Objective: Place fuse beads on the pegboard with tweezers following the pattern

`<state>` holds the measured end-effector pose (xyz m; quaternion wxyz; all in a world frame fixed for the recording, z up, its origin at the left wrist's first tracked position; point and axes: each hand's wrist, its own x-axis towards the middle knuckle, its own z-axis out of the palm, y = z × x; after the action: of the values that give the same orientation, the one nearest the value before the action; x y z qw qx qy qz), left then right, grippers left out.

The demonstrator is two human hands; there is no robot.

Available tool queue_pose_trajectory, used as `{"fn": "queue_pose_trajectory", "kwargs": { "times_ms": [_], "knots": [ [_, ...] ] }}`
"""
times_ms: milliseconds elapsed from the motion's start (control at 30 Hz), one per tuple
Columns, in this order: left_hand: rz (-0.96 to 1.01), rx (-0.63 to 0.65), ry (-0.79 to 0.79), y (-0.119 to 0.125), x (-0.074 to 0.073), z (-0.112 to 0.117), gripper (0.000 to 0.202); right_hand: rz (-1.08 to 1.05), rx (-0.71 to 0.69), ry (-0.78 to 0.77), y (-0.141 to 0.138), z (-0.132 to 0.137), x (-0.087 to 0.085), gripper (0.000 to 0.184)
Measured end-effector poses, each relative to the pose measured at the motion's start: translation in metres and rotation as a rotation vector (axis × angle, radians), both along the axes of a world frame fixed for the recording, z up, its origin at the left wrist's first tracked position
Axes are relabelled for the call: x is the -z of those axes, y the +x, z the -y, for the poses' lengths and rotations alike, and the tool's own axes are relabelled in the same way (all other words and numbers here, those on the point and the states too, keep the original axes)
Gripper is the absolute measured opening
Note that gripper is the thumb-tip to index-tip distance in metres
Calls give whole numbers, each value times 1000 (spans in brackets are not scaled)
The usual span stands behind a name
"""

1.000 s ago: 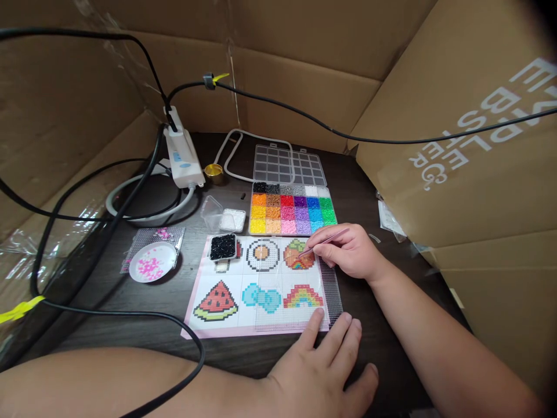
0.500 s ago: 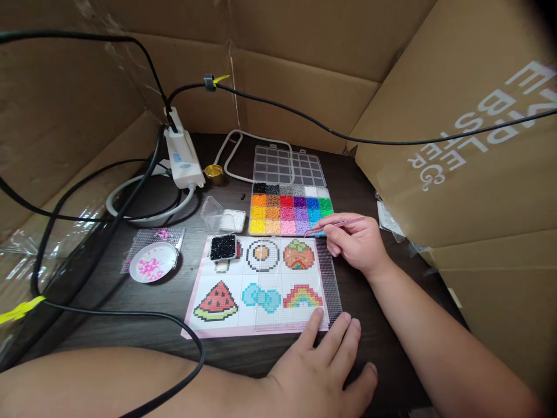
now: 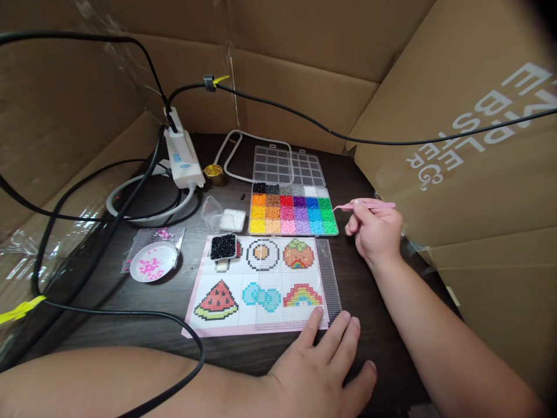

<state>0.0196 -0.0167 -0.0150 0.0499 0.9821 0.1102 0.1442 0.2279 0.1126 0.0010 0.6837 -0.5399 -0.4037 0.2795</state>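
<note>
My right hand (image 3: 376, 229) grips pink tweezers (image 3: 369, 205), their bent tip at the right edge of the bead box (image 3: 294, 234) by the green beads. Whether the tip holds a bead is too small to tell. My left hand (image 3: 328, 354) lies with fingers spread, its fingertips on the lower right corner of a clear pegboard (image 3: 331, 284). That board covers the right part of a pattern sheet (image 3: 213, 274) showing a watermelon, a bow, a rainbow, an egg and a persimmon. A small tub of black beads (image 3: 223, 247) stands on the sheet's upper left.
Left of the sheet, a white dish (image 3: 161, 253) of pink beads rests on another pegboard (image 3: 136, 239). A tub of white beads (image 3: 233, 220), a gold cup (image 3: 213, 174) and a power strip (image 3: 185, 157) stand behind. Black cables (image 3: 130, 313) cross the left side; cardboard walls (image 3: 300, 93) surround the table.
My right hand has moved right and slightly up with the tweezers, from above the persimmon pattern to the right side of the bead box. My left hand has stayed in place.
</note>
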Motion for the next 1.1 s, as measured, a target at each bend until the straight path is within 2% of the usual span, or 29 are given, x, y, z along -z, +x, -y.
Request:
{"fn": "queue_pose_trajectory", "kwargs": {
  "times_ms": [233,1100],
  "knots": [
    [-28,6,-7,-2,-3,-1,43,60,-138,-68,4,2,3,20],
    [-31,-4,2,-1,-3,0,42,198,-194,-145,5,8,-2,21]
  ]
}}
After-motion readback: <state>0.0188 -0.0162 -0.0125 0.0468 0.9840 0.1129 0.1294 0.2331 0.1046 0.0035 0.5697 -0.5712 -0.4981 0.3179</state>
